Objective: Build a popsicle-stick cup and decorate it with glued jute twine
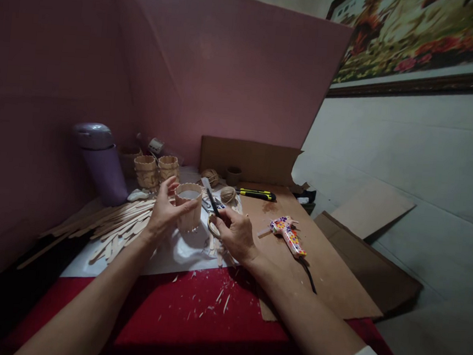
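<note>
My left hand (166, 209) is closed round the side of a small round cup made of upright wooden craft sticks (187, 212), with a scalloped rim. The cup stands upright over the white paper. Just right of it, my right hand (234, 231) grips a slim black pen-like tool (213, 202), tilted up toward the cup's rim. Its exact kind is not clear. Under that hand lies a pair of scissors (213, 228), partly hidden by the fingers. A ball of twine (228, 195) sits just behind the right hand.
Loose craft sticks (120, 225) fan out at the left, near a purple bottle (103, 168). Two finished-looking stick cups (146, 172) stand behind. On the right, cardboard (314, 284) carries a patterned glue gun (289, 236) and a yellow-black utility knife (257, 194). Wood scraps litter the red cloth (191, 317).
</note>
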The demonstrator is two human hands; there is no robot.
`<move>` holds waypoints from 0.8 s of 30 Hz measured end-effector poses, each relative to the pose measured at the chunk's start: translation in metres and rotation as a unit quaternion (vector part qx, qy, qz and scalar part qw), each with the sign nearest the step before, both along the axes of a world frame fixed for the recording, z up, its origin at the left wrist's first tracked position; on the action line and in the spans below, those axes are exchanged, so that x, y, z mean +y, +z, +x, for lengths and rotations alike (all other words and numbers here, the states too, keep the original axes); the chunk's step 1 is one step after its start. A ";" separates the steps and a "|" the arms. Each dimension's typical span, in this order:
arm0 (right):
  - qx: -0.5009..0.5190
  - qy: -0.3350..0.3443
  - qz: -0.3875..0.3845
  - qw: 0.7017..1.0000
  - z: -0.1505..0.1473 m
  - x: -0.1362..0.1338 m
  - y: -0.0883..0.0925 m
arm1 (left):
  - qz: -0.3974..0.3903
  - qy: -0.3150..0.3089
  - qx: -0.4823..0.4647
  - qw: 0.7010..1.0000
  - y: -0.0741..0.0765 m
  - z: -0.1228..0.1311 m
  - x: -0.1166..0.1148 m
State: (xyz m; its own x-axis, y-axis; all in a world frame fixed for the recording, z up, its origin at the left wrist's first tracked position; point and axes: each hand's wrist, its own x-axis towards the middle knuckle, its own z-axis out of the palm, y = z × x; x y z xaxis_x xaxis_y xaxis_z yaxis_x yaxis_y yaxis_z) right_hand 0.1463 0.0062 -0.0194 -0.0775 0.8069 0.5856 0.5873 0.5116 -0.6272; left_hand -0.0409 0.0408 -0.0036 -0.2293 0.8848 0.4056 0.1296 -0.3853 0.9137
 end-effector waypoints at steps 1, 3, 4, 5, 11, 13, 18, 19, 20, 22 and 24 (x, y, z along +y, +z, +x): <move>-0.001 0.000 0.000 1.000 0.000 0.000 0.000 | -0.001 -0.001 0.014 1.000 0.000 0.001 0.000; -0.001 0.000 0.000 1.000 0.000 0.000 0.000 | -0.006 -0.008 0.023 1.000 0.000 0.002 0.000; 0.000 0.000 0.000 1.000 0.000 -0.001 0.000 | -0.011 -0.014 0.020 1.000 0.000 0.002 0.000; 0.001 0.001 0.001 1.000 0.000 -0.001 0.000 | -0.015 -0.021 0.013 1.000 0.000 0.002 0.001; 0.022 0.001 0.002 1.000 0.000 0.000 0.000 | -0.031 -0.070 -0.111 0.991 0.004 -0.001 -0.001; 0.028 0.002 0.008 1.000 0.000 0.000 0.000 | -0.052 -0.069 -0.140 0.986 0.007 0.000 -0.004; 0.027 0.013 0.005 1.000 -0.001 -0.001 -0.002 | -0.105 -0.087 -0.178 0.975 0.011 0.001 -0.009; 0.026 0.016 0.003 1.000 -0.002 -0.001 -0.002 | -0.113 -0.089 -0.181 0.973 0.011 0.001 -0.009; 0.026 0.019 0.002 0.999 -0.002 -0.001 -0.002 | -0.118 -0.088 -0.183 0.972 0.010 0.001 -0.008; 0.028 0.025 0.004 0.999 -0.002 -0.002 -0.003 | -0.121 -0.083 -0.185 0.972 0.009 0.000 -0.007; 0.031 0.027 0.007 0.999 -0.002 -0.002 -0.002 | -0.118 -0.081 -0.189 0.972 0.008 -0.001 -0.006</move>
State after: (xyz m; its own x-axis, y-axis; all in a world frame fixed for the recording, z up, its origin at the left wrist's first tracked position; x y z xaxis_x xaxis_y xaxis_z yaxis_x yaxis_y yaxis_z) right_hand 0.1439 0.0041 -0.0217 -0.0834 0.7941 0.6021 0.5185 0.5505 -0.6543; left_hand -0.0414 0.0350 0.0047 -0.1716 0.9800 0.1004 -0.2765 -0.1458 0.9499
